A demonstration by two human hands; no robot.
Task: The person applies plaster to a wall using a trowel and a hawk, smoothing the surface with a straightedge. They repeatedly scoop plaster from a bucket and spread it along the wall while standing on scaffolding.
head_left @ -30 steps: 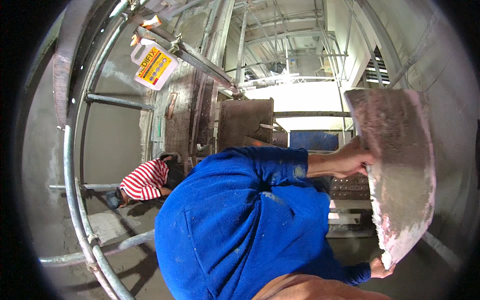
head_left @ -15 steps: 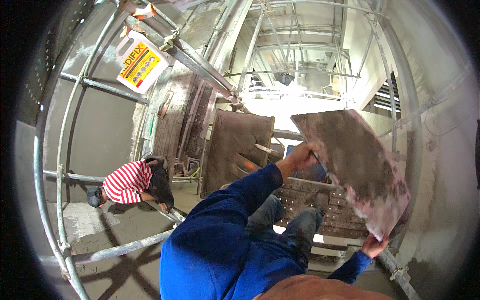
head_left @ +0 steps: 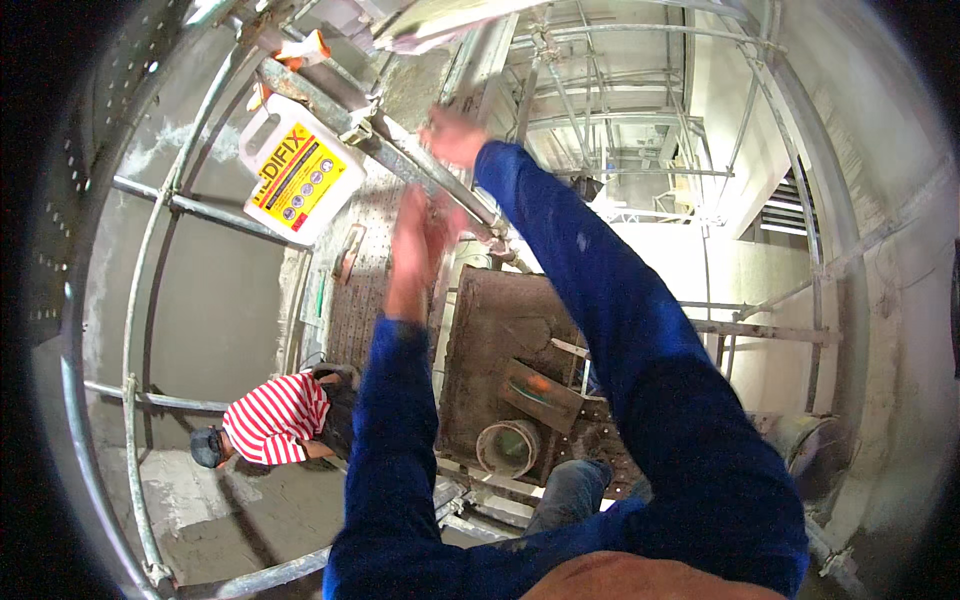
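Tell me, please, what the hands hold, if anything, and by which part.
Nothing is visibly held: the left hand and right hand, both blurred, are near the scaffold pole; contact is unclear.

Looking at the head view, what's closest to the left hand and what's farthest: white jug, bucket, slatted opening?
From the left hand, in the picture:
1. White jug: closest, up and left.
2. Bucket: lower down, slightly right.
3. Slatted opening: farthest, away at the right.
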